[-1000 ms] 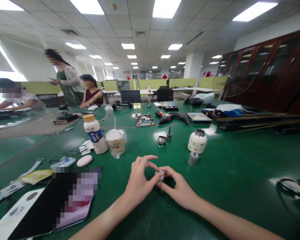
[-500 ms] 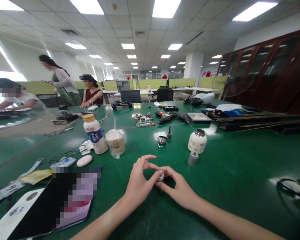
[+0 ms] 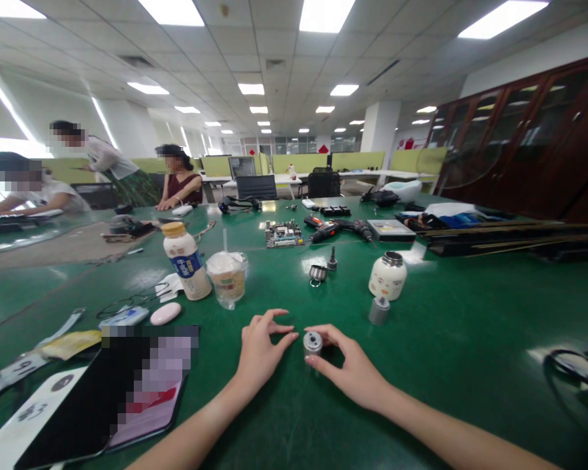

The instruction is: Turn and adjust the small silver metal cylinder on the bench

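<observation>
Rows of bright ceiling lights [image 3: 251, 89] run over a large office, with dark wooden cabinets [image 3: 529, 143] along the right wall and a green table [image 3: 445, 307] spreading out before us. Toward the middle of the table's near edge, our right hand [image 3: 357, 369] grips a silver metal cylinder [image 3: 312, 344] between thumb and fingers; the piece is upright, with a dark hole in its top. We cannot tell whether its base touches the table. Just beside it, our left hand [image 3: 264, 349] has its thumb and fingers spread, the tips pointing at the cylinder but apart from it. Nearer the far edge, we see a ringed metal piece [image 3: 317, 275] just beside a dark stepped part [image 3: 332, 259]. Toward the right edge stands a white flask [image 3: 387, 277] decorated with faces, a gray cylinder [image 3: 379, 311] just in front of it. Toward the left edge, a yellow-capped bottle [image 3: 187, 264] and a cup with a straw [image 3: 228, 281] stand side by side; a dark-screened device [image 3: 78, 391] lies by the near left corner. Close to the far edge are a circuit board [image 3: 284, 234] and power drills [image 3: 326, 230]. A person in maroon [image 3: 183, 188] sits near the far left corner.
</observation>
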Action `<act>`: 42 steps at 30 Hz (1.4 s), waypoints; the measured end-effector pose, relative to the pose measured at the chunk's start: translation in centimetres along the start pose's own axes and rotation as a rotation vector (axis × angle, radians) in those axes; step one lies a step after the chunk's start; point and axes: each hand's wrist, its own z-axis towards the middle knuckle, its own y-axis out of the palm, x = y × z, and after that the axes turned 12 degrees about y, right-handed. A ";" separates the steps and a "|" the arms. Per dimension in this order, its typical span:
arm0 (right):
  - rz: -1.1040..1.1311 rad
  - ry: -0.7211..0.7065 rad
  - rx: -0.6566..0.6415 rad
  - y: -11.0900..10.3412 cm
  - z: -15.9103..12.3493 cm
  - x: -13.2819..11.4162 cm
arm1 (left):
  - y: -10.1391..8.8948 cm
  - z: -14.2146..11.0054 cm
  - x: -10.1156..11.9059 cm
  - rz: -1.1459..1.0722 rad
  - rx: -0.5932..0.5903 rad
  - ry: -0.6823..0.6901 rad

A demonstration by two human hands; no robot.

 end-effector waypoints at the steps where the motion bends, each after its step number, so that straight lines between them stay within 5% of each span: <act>1: -0.002 0.001 -0.001 0.0 0.0 0.0 | 0.0 0.1 0.2 -0.019 0.032 -0.002; 6: -0.005 -0.016 0.001 0.1 0.1 0.3 | -0.4 0.3 2.2 -0.198 0.181 0.063; 13: 0.039 -0.037 -0.010 0.2 0.2 0.3 | -0.6 -0.1 4.5 -0.200 0.024 0.120; 38: 0.039 -0.061 0.009 0.2 0.0 0.2 | -0.9 -0.2 5.3 -0.197 -0.069 0.212; 42: 0.048 -0.056 0.005 0.2 0.0 0.1 | -0.7 -0.1 5.1 -0.168 -0.010 0.195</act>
